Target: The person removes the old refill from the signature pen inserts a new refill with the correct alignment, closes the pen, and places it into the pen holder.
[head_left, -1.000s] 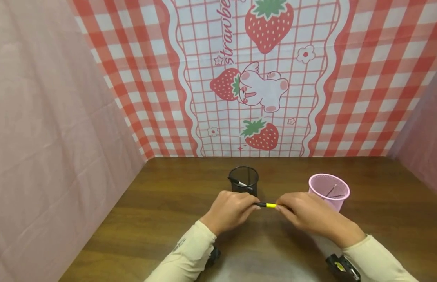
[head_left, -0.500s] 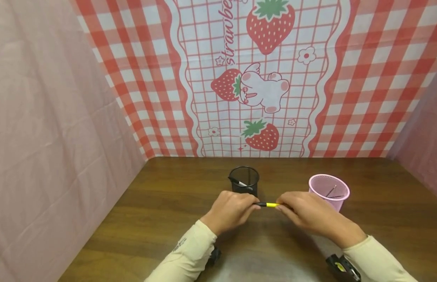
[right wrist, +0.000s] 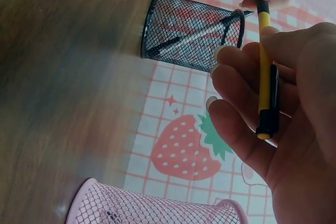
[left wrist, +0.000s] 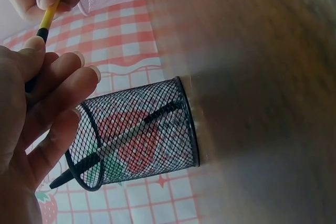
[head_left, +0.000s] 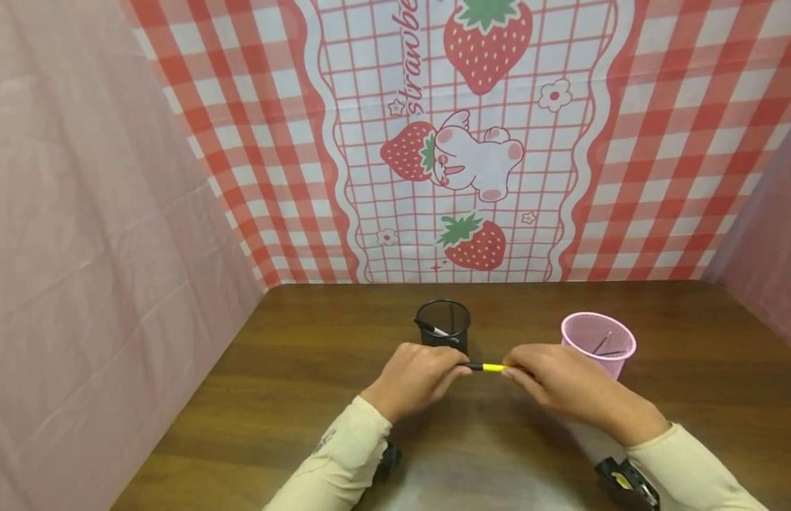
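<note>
Both hands hold one slim yellow pen with black ends and a black clip (right wrist: 264, 77), level between them above the table. My left hand (head_left: 421, 380) pinches its black front end between thumb and fingers. On the yellow barrel, my right hand (head_left: 564, 383) grips with thumb and forefinger, and the clip end lies over its palm in the right wrist view. Just behind the left hand stands a black mesh pen cup (head_left: 443, 312), with a black and white pen (left wrist: 123, 137) leaning in it. A pink mesh cup (head_left: 598, 323), partly hidden by the right hand, holds thin dark sticks (head_left: 602, 344).
The brown wooden table (head_left: 255, 397) reaches back to a red-and-white checked strawberry cloth (head_left: 293, 177) hung as a back wall. Pale pink cloth (head_left: 101, 248) hangs along the left side, and more pink cloth (head_left: 765, 270) on the right.
The hands and pen keep the same hold. Everything in the head view has shifted only by a hair.
</note>
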A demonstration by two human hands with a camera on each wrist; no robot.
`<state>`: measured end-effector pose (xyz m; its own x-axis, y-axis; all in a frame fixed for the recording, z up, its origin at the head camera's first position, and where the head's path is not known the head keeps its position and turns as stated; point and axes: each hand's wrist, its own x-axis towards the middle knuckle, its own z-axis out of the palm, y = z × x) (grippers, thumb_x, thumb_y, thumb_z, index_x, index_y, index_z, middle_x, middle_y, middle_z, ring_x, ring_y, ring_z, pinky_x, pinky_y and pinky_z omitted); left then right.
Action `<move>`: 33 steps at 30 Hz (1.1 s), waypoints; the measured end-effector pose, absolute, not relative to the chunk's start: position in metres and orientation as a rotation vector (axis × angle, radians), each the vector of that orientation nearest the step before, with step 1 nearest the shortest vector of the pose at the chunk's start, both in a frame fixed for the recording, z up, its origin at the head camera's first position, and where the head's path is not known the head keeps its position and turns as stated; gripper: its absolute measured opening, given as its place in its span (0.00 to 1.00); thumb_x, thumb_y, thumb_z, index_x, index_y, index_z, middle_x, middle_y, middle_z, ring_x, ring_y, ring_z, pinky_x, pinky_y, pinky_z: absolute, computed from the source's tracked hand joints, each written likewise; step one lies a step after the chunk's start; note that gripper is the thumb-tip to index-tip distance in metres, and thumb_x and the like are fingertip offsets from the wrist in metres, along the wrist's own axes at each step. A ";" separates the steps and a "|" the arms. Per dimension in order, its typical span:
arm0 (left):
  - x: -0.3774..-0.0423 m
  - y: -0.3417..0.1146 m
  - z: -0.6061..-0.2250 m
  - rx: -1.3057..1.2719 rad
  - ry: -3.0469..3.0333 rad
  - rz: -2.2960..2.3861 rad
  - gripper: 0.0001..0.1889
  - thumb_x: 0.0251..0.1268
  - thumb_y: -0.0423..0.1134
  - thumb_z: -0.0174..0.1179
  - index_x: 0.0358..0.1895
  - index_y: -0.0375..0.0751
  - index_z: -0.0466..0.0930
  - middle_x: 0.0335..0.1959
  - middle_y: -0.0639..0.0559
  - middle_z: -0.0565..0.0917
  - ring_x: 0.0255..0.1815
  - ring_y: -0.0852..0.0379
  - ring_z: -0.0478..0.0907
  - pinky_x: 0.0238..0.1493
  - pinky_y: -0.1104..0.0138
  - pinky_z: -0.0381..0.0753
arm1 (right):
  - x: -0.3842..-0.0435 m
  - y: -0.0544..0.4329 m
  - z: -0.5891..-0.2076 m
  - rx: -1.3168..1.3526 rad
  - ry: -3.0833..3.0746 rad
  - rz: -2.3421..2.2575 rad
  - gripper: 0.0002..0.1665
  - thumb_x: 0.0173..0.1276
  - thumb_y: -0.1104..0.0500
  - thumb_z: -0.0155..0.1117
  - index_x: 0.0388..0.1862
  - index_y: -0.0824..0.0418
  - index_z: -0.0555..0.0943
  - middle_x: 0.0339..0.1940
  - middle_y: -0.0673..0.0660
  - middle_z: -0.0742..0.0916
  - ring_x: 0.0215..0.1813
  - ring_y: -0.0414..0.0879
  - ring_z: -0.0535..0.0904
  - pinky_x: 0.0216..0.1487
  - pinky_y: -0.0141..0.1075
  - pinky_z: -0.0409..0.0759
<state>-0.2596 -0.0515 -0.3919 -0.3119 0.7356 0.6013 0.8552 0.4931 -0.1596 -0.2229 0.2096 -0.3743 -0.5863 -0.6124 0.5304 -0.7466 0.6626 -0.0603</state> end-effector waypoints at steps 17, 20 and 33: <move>-0.260 -0.053 -0.390 -1.387 -2.185 -0.312 0.07 0.75 0.45 0.59 0.40 0.48 0.84 0.29 0.62 0.84 0.23 0.67 0.75 0.24 0.69 0.77 | -0.222 0.212 -0.371 1.076 -2.344 0.421 0.10 0.59 0.60 0.76 0.33 0.47 0.82 0.27 0.33 0.79 0.27 0.27 0.70 0.26 0.33 0.75; -0.260 -0.053 -0.389 -1.392 -2.199 -0.316 0.08 0.75 0.46 0.59 0.38 0.48 0.83 0.26 0.62 0.82 0.21 0.67 0.73 0.22 0.69 0.75 | -0.221 0.212 -0.369 1.080 -2.351 0.428 0.11 0.59 0.60 0.76 0.34 0.47 0.82 0.28 0.34 0.79 0.27 0.27 0.70 0.25 0.32 0.74; -0.261 -0.057 -0.389 -1.395 -2.226 -0.331 0.11 0.77 0.48 0.55 0.34 0.49 0.80 0.20 0.64 0.73 0.19 0.67 0.68 0.20 0.69 0.71 | -0.221 0.211 -0.370 1.086 -2.325 0.411 0.11 0.58 0.61 0.76 0.34 0.47 0.82 0.28 0.34 0.80 0.28 0.26 0.71 0.26 0.32 0.75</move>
